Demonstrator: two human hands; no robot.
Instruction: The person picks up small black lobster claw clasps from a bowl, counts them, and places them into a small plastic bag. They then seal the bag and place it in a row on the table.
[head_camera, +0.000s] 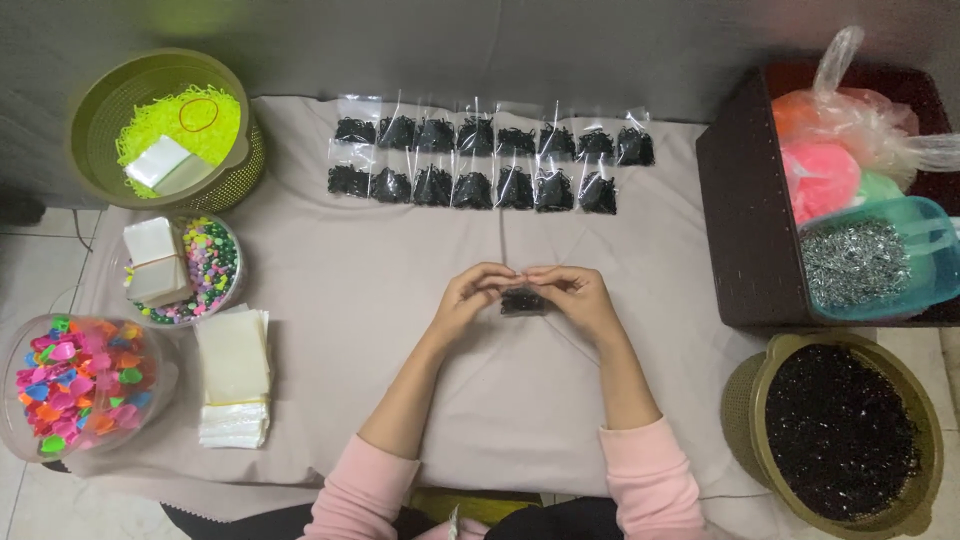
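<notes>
Left hand (470, 295) and right hand (575, 295) both pinch one small clear bag of black bits (522, 301) over the tabletop (380, 300), rows of filled bags (490, 160) beyond.

One small clear packet (522, 300) of black bits is pinched between both hands, below two rows of filled clear packets (490, 165), while empty clear bags (233, 375) are stacked at left.
</notes>
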